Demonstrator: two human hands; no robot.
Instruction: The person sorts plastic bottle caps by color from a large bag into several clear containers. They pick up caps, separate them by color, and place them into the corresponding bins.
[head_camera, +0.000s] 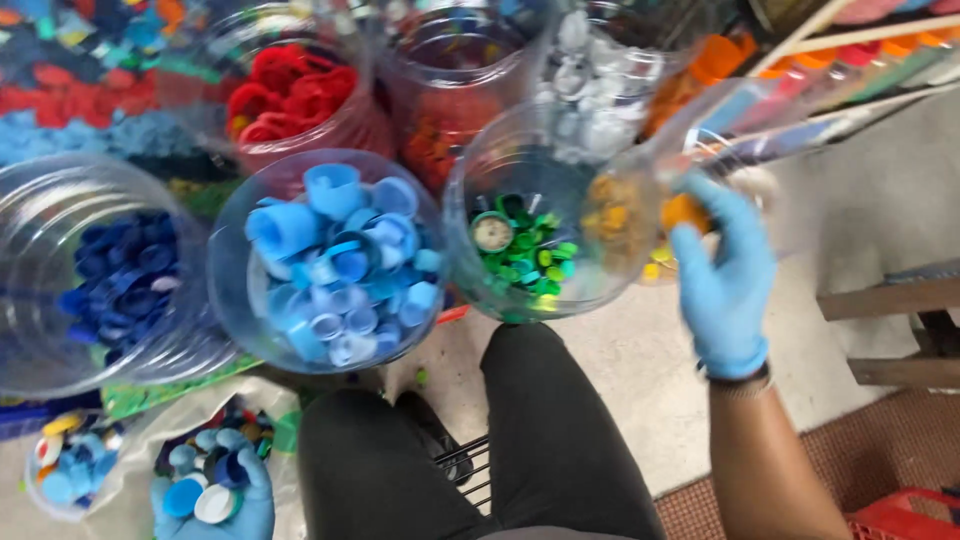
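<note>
My right hand (725, 275), in a blue glove, reaches out to the right of a clear jar of green caps (525, 250) and grips an orange cap (683, 212) at its fingertips, beside a blurred clear jar holding yellow and orange caps (640, 215). My left hand (215, 495), also blue-gloved, is low at the bottom left, cupped around a handful of blue and white bottle caps (205, 490) over an open plastic bag (140, 440). Between them stands a clear jar of light blue caps (335, 260).
More clear jars stand around: dark blue caps (125, 280) at left, red caps (290, 90), orange-red caps (450, 120) and white caps (595, 90) behind. A small tub of mixed caps (70, 465) sits bottom left. My dark-trousered legs (480, 450) fill the bottom centre. A wooden frame (890, 300) and red crate (910, 515) are at right.
</note>
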